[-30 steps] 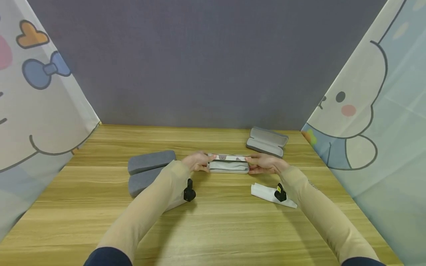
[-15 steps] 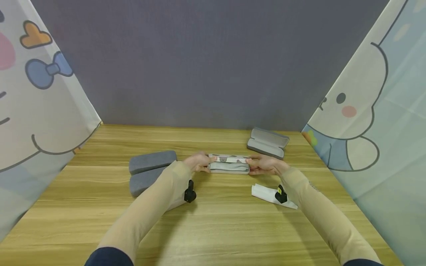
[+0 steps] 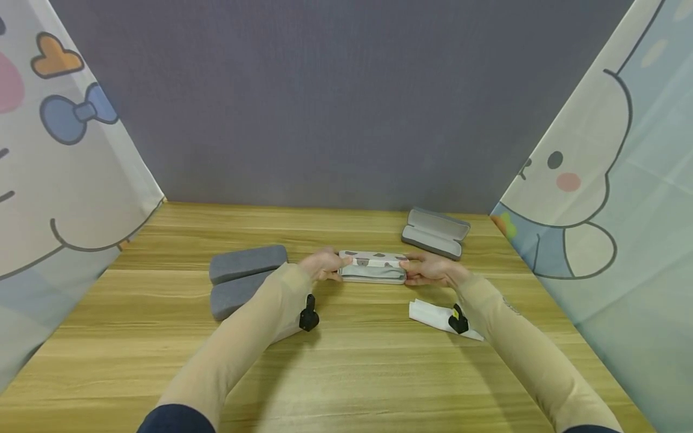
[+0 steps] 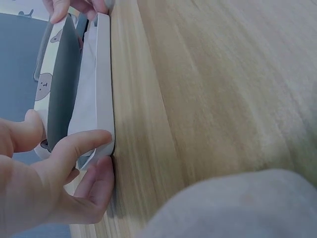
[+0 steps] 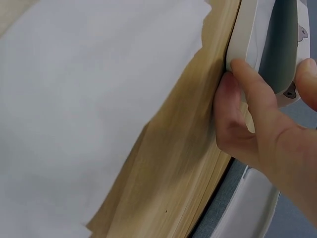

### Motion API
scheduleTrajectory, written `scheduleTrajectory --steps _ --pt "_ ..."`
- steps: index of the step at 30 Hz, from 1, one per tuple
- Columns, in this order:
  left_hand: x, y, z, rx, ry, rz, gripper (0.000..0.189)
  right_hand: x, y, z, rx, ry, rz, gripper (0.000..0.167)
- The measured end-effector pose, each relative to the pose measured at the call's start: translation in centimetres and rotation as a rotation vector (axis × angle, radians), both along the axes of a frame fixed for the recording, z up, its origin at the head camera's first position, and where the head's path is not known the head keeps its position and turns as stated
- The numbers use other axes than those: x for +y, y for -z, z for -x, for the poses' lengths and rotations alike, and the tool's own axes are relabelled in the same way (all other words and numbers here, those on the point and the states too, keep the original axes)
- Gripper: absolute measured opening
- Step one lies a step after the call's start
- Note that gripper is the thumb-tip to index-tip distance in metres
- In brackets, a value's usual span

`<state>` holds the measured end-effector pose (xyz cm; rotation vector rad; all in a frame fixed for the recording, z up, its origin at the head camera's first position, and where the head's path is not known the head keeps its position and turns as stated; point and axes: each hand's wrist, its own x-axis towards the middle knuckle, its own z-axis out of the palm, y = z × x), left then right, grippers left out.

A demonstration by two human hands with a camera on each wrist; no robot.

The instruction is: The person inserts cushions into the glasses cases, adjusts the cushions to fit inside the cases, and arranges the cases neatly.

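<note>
A white glasses case [image 3: 373,260] printed with brown bear heads lies on the table at the middle of the head view, its lid partly lowered. Inside it a pale folded cloth [image 3: 371,272] shows through the gap. My left hand [image 3: 325,263] grips the case's left end, thumb at the lid and fingers at the base. At the opposite end my right hand [image 3: 433,268] holds it the same way. The left wrist view shows the lid's dark grey-green lining [image 4: 64,84] tilted over the base [image 4: 103,74]. Fingertips [image 5: 241,67] touch the base's corner in the right wrist view.
Two grey glasses cases [image 3: 247,263] lie side by side at left, partly behind the left forearm. An open grey case [image 3: 435,230] stands at the back right. A white folded cloth [image 3: 429,313] lies under the right wrist, and a pale piece [image 3: 287,333] shows beneath the left forearm.
The lid of the white glasses case has tilted further down toward its base, so more of its printed top shows. Both hands stay at the case's ends.
</note>
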<state>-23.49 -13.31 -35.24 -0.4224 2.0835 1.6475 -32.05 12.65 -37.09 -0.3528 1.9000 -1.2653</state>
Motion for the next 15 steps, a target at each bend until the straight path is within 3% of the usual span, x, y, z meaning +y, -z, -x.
scheduleTrajectory --steps 9,15 --pt "0.0 0.2 -0.3 0.026 0.014 0.044 0.073 0.1 0.4 -0.2 0.055 -0.006 -0.012 0.069" --pt "0.5 0.5 -0.6 0.095 0.009 0.092 0.058 -0.6 0.4 -1.1 0.189 -0.01 -0.091 0.063"
